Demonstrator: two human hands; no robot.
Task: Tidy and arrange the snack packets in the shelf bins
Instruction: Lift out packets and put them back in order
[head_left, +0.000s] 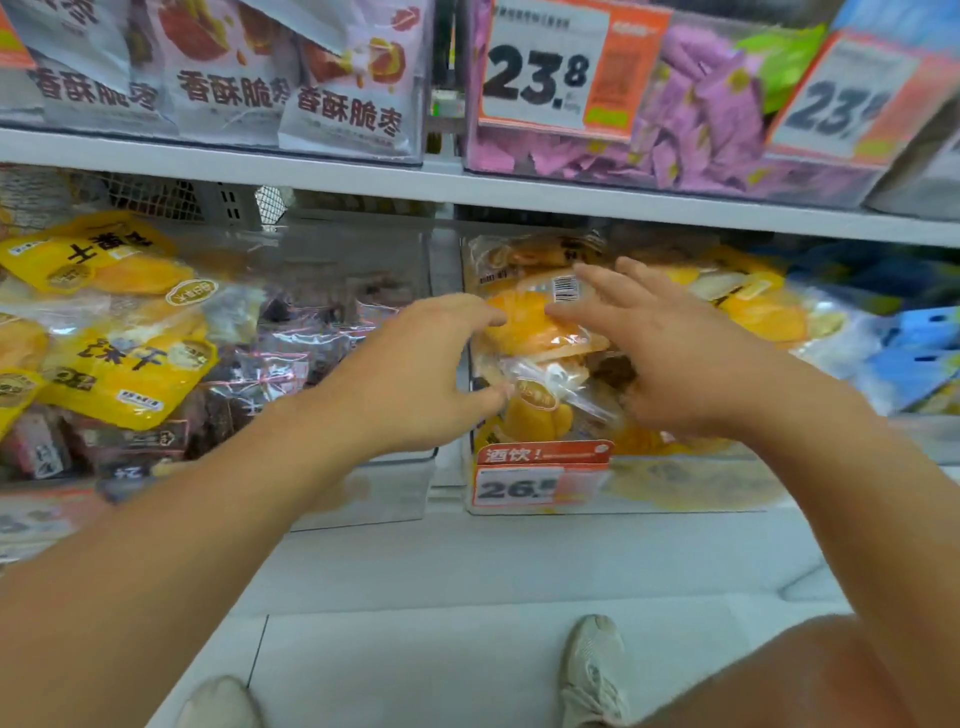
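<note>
Clear packets of orange dried fruit (535, 325) lie heaped in the middle clear shelf bin (675, 488). My left hand (431, 364) reaches in from the left with fingers spread, its fingertips at the edge of the top packet. My right hand (660, 348) hovers over the same heap from the right, fingers straight and spread, touching or nearly touching the packet by its barcode. Neither hand grips a packet. Yellow packets (119, 374) and dark packets (270, 384) fill the left bin (374, 499).
An upper shelf (467, 182) holds white-and-red bags (228, 78) and a bin of purple packets (701, 135) with price tags. Blue packets (919, 353) lie at far right. A price label (540, 475) hangs on the middle bin. My shoes stand on the white floor below.
</note>
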